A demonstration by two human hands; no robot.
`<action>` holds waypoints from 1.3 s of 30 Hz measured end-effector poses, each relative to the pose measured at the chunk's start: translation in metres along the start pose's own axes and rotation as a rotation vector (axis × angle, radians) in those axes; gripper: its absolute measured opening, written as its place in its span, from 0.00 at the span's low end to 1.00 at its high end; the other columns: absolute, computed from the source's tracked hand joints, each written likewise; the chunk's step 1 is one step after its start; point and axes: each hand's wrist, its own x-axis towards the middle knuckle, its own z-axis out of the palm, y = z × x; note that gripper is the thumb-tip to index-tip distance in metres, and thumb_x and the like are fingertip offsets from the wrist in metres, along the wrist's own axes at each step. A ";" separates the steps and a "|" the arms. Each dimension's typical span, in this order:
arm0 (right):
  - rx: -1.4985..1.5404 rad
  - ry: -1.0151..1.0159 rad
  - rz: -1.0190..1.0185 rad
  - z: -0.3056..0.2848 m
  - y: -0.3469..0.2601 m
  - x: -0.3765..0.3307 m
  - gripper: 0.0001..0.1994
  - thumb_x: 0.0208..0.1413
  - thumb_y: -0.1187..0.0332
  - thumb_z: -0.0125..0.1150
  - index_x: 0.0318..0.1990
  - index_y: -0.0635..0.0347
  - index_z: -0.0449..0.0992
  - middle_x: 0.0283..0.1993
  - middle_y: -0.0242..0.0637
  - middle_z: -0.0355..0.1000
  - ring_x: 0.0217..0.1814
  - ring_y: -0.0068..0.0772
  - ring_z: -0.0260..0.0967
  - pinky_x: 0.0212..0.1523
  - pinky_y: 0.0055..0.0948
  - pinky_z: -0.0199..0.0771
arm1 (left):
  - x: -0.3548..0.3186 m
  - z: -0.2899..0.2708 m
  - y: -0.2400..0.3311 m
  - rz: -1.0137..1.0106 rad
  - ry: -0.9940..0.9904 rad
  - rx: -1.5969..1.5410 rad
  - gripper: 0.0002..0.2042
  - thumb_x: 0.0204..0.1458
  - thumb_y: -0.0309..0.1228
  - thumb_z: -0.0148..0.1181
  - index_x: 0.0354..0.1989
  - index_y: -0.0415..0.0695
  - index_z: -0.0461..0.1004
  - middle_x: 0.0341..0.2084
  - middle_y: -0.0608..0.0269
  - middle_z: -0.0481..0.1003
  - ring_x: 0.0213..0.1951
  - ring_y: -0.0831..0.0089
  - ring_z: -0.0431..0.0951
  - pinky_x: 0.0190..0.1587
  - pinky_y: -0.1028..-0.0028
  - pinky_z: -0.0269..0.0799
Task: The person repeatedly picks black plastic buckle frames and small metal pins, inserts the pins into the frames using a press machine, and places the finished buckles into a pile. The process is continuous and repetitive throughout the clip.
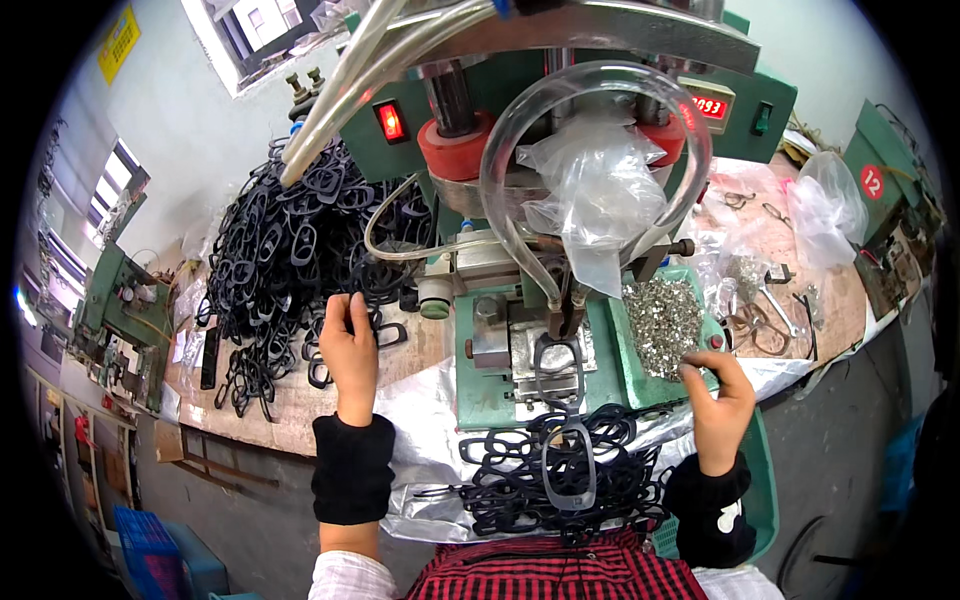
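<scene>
Here, the left hand [349,352] pinches a black rubbery loop [385,333] from a tangled heap [290,250]; the right hand [718,392], fingers curled, picks at shiny metal bits [664,325].

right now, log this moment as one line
left hand: on black frames pile | right hand: at metal bits heap | press fixture: one frame seated

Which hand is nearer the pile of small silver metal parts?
Right. The right hand is at the lower edge of the silver parts pile; the left hand is far left, on the black frames.
</scene>
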 end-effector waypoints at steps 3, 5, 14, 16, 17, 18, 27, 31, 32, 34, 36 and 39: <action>0.200 -0.154 -0.147 0.039 -0.046 0.029 0.09 0.47 0.80 0.67 0.39 0.66 0.80 0.35 0.39 0.78 0.39 0.32 0.76 0.44 0.27 0.72 | -0.002 0.017 0.005 -0.077 -0.055 -0.363 0.08 0.64 0.28 0.57 0.33 0.41 0.68 0.24 0.75 0.66 0.25 0.86 0.61 0.27 0.81 0.59; 0.356 -0.121 -0.118 0.071 -0.056 0.036 0.13 0.47 0.80 0.67 0.42 0.67 0.78 0.36 0.38 0.78 0.40 0.30 0.77 0.45 0.26 0.73 | -0.012 0.023 0.018 -0.204 -0.123 -0.482 0.07 0.63 0.27 0.58 0.35 0.41 0.67 0.26 0.73 0.66 0.26 0.86 0.63 0.28 0.82 0.60; 0.615 -0.129 0.123 0.100 -0.069 0.021 0.24 0.50 0.81 0.66 0.56 0.72 0.68 0.40 0.37 0.77 0.46 0.24 0.73 0.50 0.22 0.70 | -0.043 -0.001 0.048 -0.230 -0.022 -0.801 0.08 0.67 0.30 0.53 0.46 0.39 0.74 0.37 0.59 0.79 0.39 0.70 0.81 0.42 0.72 0.79; 0.699 -0.194 0.176 0.096 -0.082 0.023 0.26 0.51 0.81 0.65 0.58 0.73 0.65 0.39 0.35 0.77 0.45 0.23 0.73 0.50 0.21 0.69 | -0.038 -0.021 0.086 0.036 0.087 -0.861 0.08 0.66 0.30 0.54 0.47 0.39 0.73 0.41 0.55 0.77 0.43 0.66 0.79 0.46 0.69 0.78; 0.772 -0.210 0.236 0.094 -0.089 0.023 0.26 0.51 0.81 0.65 0.59 0.73 0.65 0.39 0.35 0.77 0.45 0.23 0.72 0.51 0.20 0.69 | -0.037 -0.033 0.106 0.192 0.098 -0.830 0.09 0.66 0.32 0.53 0.47 0.40 0.72 0.41 0.55 0.77 0.44 0.64 0.78 0.49 0.66 0.77; 0.847 -0.225 0.298 0.093 -0.097 0.023 0.27 0.51 0.82 0.64 0.59 0.73 0.64 0.38 0.35 0.77 0.45 0.22 0.72 0.51 0.20 0.69 | -0.037 -0.046 0.126 0.349 0.107 -0.794 0.10 0.66 0.35 0.52 0.47 0.41 0.72 0.41 0.54 0.76 0.44 0.63 0.77 0.51 0.63 0.76; -0.054 -0.268 -0.201 0.054 -0.043 0.036 0.13 0.51 0.75 0.64 0.46 0.63 0.79 0.58 0.50 0.72 0.62 0.53 0.68 0.64 0.44 0.65 | -0.054 -0.009 0.156 0.889 -0.364 -0.522 0.16 0.41 0.27 0.71 0.43 0.46 0.83 0.45 0.61 0.81 0.37 0.60 0.80 0.45 0.61 0.77; -0.631 -0.084 -0.197 0.037 0.033 0.032 0.10 0.47 0.72 0.68 0.39 0.59 0.80 0.56 0.56 0.70 0.66 0.63 0.61 0.65 0.49 0.63 | -0.059 0.013 0.152 1.023 -0.372 -0.443 0.13 0.43 0.27 0.68 0.41 0.48 0.82 0.44 0.64 0.81 0.34 0.64 0.76 0.48 0.57 0.79; -0.540 -0.067 -0.226 0.038 0.036 0.034 0.08 0.46 0.72 0.68 0.36 0.60 0.80 0.55 0.56 0.71 0.67 0.62 0.61 0.65 0.49 0.62 | -0.057 0.015 0.151 1.042 -0.367 -0.446 0.13 0.45 0.29 0.71 0.42 0.47 0.83 0.44 0.62 0.81 0.38 0.63 0.79 0.46 0.56 0.78; -0.509 -0.083 -0.244 0.037 0.044 0.031 0.07 0.46 0.73 0.68 0.33 0.60 0.80 0.56 0.56 0.71 0.67 0.61 0.61 0.65 0.49 0.62 | -0.062 0.018 0.143 1.029 -0.374 -0.458 0.14 0.44 0.30 0.71 0.42 0.47 0.83 0.44 0.63 0.81 0.36 0.65 0.77 0.46 0.57 0.78; -0.495 -0.016 -0.247 0.038 0.050 0.028 0.05 0.46 0.74 0.68 0.32 0.62 0.79 0.58 0.55 0.71 0.67 0.60 0.61 0.66 0.48 0.61 | -0.062 0.018 0.143 1.032 -0.332 -0.478 0.14 0.44 0.29 0.72 0.42 0.47 0.83 0.45 0.64 0.81 0.29 0.69 0.71 0.46 0.58 0.78; -0.396 0.024 -0.225 0.033 0.049 0.031 0.05 0.49 0.75 0.66 0.35 0.64 0.79 0.50 0.52 0.75 0.57 0.55 0.69 0.60 0.44 0.67 | -0.069 0.015 0.144 0.964 -0.371 -0.494 0.15 0.44 0.28 0.72 0.43 0.46 0.83 0.46 0.62 0.80 0.37 0.66 0.77 0.48 0.59 0.78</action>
